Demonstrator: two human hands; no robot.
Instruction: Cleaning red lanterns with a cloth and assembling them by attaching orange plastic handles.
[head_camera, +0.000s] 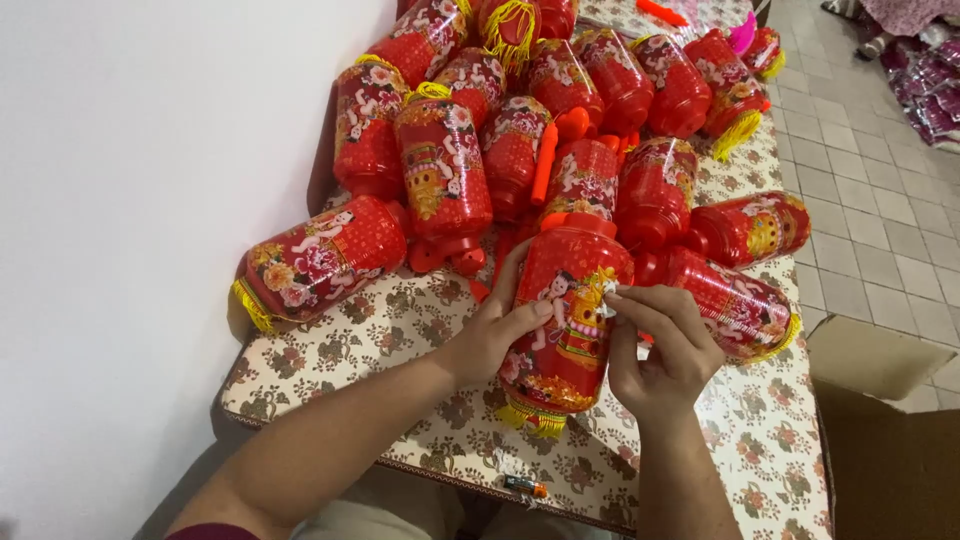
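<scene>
Gripping a red printed plastic barrel lantern (565, 320), left hand (495, 335) is clasping its side; right hand (660, 345) is pinching a small white bit (607, 303) on its front; likely light, thin-walled.

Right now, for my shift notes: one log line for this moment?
left hand: grips red lantern | right hand: pinches small white piece on it | table: lantern pile

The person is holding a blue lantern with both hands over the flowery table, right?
Not quite: the lantern is red, not blue, as the head view shows. The left hand and right hand both hold it over the flowery table.
</scene>
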